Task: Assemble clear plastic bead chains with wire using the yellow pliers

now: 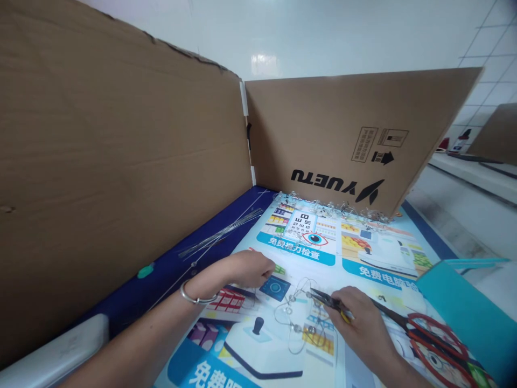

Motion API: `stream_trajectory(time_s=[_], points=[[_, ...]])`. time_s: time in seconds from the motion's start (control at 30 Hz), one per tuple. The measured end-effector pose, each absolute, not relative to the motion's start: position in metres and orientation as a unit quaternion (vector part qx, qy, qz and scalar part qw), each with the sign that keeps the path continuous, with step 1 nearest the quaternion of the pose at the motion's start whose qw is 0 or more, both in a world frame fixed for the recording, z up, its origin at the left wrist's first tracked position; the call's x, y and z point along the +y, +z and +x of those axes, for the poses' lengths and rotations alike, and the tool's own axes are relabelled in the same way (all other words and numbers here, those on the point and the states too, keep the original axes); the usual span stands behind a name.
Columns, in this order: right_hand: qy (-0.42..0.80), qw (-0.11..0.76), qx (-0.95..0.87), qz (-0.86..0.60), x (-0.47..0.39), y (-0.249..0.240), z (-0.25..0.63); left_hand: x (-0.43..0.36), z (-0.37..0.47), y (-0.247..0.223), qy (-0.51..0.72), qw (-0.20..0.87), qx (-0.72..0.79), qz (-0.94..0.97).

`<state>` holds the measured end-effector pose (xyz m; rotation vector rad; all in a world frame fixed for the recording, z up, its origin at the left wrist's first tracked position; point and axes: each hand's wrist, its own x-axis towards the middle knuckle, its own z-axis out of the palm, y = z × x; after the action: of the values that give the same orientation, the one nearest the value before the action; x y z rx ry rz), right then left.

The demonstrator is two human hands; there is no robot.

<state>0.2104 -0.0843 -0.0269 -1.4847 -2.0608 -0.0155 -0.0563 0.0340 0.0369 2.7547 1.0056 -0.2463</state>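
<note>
My right hand (359, 320) is wrapped round a pair of pliers (323, 299) with dark narrow jaws and a bit of yellow on the grip. The jaw tips reach a tangle of thin looped wire with clear beads (297, 327) lying on the printed sheet. Left of that tangle, my left hand (251, 268) is closed, fingers curled in a pinch and turned away from me. Whatever it pinches, if anything, is too small or hidden to make out. A metal bangle (197, 295) circles the left wrist.
Red-handled scissors (438, 342) lie to the right, beside a teal folder (468, 312). Many small clear beaded wire pieces (343, 209) line the foot of the back cardboard panel (323, 129). Straight wires (226, 231) lie on the blue edge, near the tall left cardboard panel (121, 134).
</note>
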Motion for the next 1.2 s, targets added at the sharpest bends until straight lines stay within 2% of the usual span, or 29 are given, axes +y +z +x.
stream_trajectory(time_s=[0.3,0.53,0.77,1.03,1.2], points=[[-0.013,0.279,-0.783,-0.556,-0.084,-0.025,0.209,0.045,-0.074,0.043,-0.11,0.256,0.31,0.909],[-0.005,0.272,-0.794,-0.544,-0.085,-0.025,0.21,0.04,-0.062,0.04,-0.002,0.239,0.31,0.92],[0.021,0.274,-0.786,-0.554,-0.086,-0.02,0.207,0.048,-0.053,0.028,0.038,0.264,0.348,0.898],[0.155,0.289,-0.685,-0.65,-0.095,0.0,0.194,0.007,-0.017,0.03,0.284,0.237,0.366,0.854],[0.185,0.291,-0.667,-0.661,-0.101,0.006,0.187,-0.019,-0.004,0.023,0.318,0.202,0.357,0.855]])
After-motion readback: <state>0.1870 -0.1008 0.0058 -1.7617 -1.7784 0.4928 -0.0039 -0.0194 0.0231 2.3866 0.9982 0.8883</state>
